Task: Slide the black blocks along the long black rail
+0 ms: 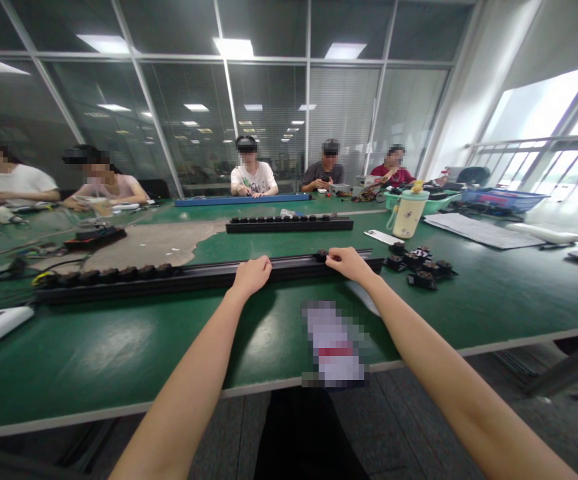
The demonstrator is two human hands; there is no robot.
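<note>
A long black rail [209,277] lies across the green table in front of me, with a row of small black knob-like pieces [129,273] set along its left part. My left hand [253,275] is closed over the near edge of the rail, close to its middle. Towards the rail's right end, my right hand [349,265] pinches a small black piece [321,256] at the rail's top; whether it is seated there I cannot tell. Several loose black pieces [423,277] lie in a cluster on the table, right of the rail's end.
Another black rail [289,227] with pieces along it lies farther back. A yellow cup [409,212], a white phone [383,237], paper sheets [483,230] and a blue basket [503,200] stand to the right. A blurred item [333,340] lies at the front edge. Several people sit opposite.
</note>
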